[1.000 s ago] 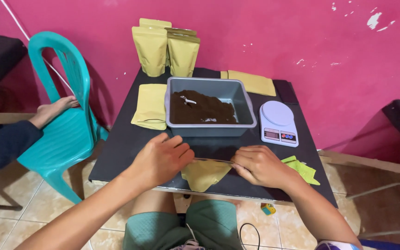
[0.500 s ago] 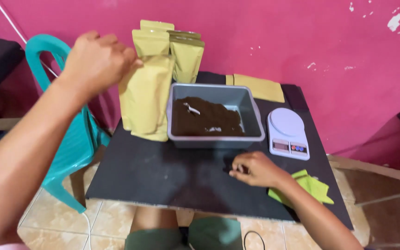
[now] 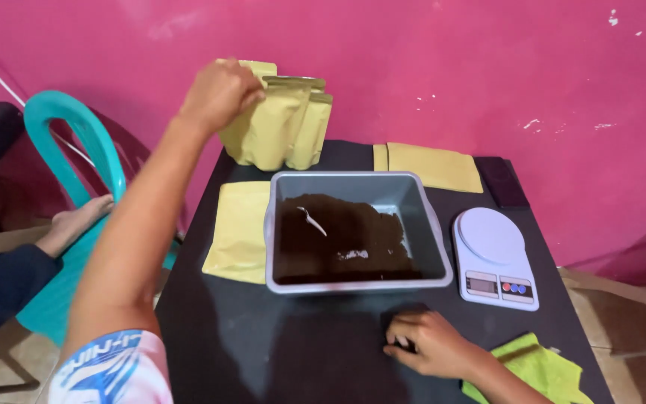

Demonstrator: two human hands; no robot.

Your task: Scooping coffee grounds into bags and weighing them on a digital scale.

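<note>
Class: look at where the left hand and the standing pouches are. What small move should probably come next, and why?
Probably let go of the pouch and draw the left hand back. The hand's grip is at the pouch's top, and the pouch stands upright beside the other pouches at the wall, behind the grey tub.

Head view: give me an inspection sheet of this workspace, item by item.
Surface: black table, bare in front of the person.
Job's things: upright yellow pouches at the back by the wall; flat yellow pouch left of the grey tub, which holds dark brown powder and a small spoon.
Clutter: white kitchen scale right of the tub; flat pouches behind it; green cloth at the near right corner; dark flat object by the wall.
Hands: left hand gripping the top of an upright pouch; right hand resting on the table.
Cables: nothing seen.
Surroundings: pink wall; teal plastic chair with another person's hand on it.
</note>
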